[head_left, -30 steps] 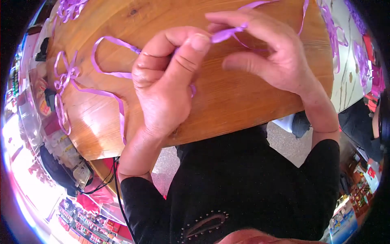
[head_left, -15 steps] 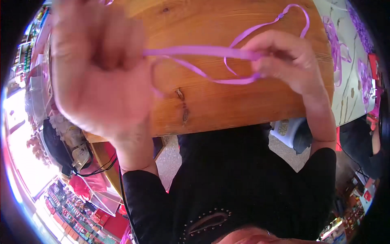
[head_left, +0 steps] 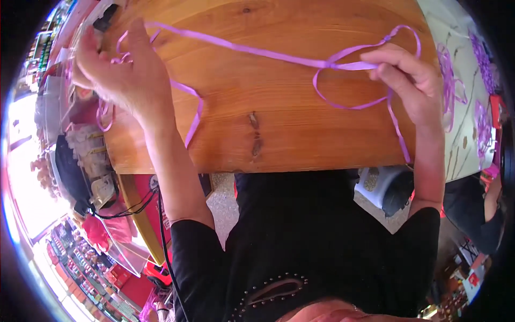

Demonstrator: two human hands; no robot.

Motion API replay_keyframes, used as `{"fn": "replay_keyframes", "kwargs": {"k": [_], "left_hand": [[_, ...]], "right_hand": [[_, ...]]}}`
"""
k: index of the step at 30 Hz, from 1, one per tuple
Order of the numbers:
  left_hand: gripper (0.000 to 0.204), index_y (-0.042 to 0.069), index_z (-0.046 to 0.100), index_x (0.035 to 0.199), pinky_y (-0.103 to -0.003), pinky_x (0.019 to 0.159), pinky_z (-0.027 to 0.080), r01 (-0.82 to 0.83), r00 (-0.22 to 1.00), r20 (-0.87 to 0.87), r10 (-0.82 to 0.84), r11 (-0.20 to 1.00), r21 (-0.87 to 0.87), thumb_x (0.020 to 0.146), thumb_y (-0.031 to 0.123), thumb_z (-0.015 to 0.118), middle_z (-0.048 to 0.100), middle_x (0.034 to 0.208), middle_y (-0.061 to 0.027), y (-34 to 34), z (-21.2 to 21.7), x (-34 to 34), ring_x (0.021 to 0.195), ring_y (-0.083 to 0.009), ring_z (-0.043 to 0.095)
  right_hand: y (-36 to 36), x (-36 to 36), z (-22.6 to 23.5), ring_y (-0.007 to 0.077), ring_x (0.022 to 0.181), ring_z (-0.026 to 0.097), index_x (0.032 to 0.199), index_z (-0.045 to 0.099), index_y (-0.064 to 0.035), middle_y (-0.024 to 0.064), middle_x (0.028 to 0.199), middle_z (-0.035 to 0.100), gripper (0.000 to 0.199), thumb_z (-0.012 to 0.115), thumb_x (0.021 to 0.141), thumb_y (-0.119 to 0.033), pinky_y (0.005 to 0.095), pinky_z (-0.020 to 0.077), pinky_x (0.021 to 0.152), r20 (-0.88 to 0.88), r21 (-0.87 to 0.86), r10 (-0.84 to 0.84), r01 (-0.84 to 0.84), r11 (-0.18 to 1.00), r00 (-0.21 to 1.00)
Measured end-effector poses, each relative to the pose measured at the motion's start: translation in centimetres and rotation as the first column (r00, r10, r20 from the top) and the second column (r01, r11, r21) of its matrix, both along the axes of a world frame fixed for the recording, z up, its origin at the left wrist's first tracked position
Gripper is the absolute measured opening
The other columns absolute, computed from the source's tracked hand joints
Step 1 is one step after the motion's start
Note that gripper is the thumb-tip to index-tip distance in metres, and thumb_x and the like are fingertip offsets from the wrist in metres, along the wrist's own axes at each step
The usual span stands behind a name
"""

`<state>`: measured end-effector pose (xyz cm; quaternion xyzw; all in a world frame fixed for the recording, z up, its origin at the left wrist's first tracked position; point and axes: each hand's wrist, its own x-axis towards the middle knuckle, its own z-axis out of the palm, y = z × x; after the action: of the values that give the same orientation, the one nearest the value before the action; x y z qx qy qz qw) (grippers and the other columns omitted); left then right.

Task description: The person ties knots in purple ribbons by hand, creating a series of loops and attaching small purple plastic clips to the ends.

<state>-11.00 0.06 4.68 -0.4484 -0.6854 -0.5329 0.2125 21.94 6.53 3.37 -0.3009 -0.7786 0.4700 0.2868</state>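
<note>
A narrow purple ribbon runs nearly straight between my two hands above the wooden table. My right hand pinches it between thumb and fingertips. Just left of that pinch the ribbon crosses at what looks like a knot, with a loop below and another above. A loose tail hangs toward the table's front edge. At the left, my left hand is raised with the ribbon running behind its thumb and into the palm; thumb and other fingers are spread, and their exact grip is partly hidden. More ribbon hangs on both sides of that wrist.
The wooden table has a curved far side. Purple ribbon bundles lie on a white marbled surface at the right. A dark object sits at the far left. Boxes and cables are beside the table; another person's arm shows at right.
My left hand has moved left and away from the camera, stretching the ribbon longer. My right hand has shifted slightly right, and the crossing with loops now shows clearly.
</note>
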Motion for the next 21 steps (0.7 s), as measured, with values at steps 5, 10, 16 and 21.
{"fn": "replay_keyframes", "kwargs": {"k": [5,10,16,21], "left_hand": [[0.035,-0.001,0.051,0.11,-0.029,0.069,0.046,0.702,0.709,0.063,-0.702,0.694,-0.161,0.078,0.004,0.066,0.056,0.09,-0.0124,-0.3,-1.2,9.9,0.079,-0.0264,0.056],[0.029,-0.001,0.054,0.105,-0.028,0.059,0.045,0.902,0.256,0.531,-0.808,0.397,0.17,0.078,0.003,0.065,0.056,0.077,-0.0094,0.2,-4.2,14.2,0.067,-0.0219,0.056],[0.02,0.001,0.059,0.095,-0.028,0.06,0.044,0.741,0.659,0.096,-0.746,0.624,-0.248,0.076,0.0,0.064,0.056,0.075,-0.0082,-0.1,-1.7,9.9,0.07,-0.0199,0.056],[0.013,0.005,0.062,0.085,-0.034,0.062,0.044,0.319,0.811,-0.352,-0.468,0.857,-0.404,0.073,0.001,0.064,0.056,0.079,-0.009,-0.2,-2.0,6.2,0.076,-0.0233,0.056]], "right_hand": [[-0.8,-1.8,-0.2,0.0122,0.08,0.059,0.107,0.059,0.0044,0.0084,0.093,0.062,0.021,0.05,0.089,0.001,0.0222,0.0463,0.074,-0.107,-0.016,0.02,-0.022,1.0,0.994],[-0.7,-2.3,1.5,0.0093,0.078,0.058,0.105,0.062,0.0003,0.0052,0.092,0.064,0.02,0.056,0.086,0.0,0.0193,0.0453,0.07,-0.128,0.131,0.027,-0.01,0.991,0.991],[1.1,1.2,-0.2,0.0056,0.067,0.05,0.099,0.064,0.001,0.0006,0.081,0.058,0.015,0.059,0.085,-0.003,0.0179,0.0378,0.058,-0.074,0.185,-0.147,0.158,0.97,0.986],[1.0,0.2,-0.1,0.0096,0.072,0.053,0.095,0.065,0.0014,0.0035,0.081,0.06,0.015,0.062,0.08,0.004,0.0193,0.0391,0.06,0.068,0.386,-0.05,0.02,0.922,0.996]]}}
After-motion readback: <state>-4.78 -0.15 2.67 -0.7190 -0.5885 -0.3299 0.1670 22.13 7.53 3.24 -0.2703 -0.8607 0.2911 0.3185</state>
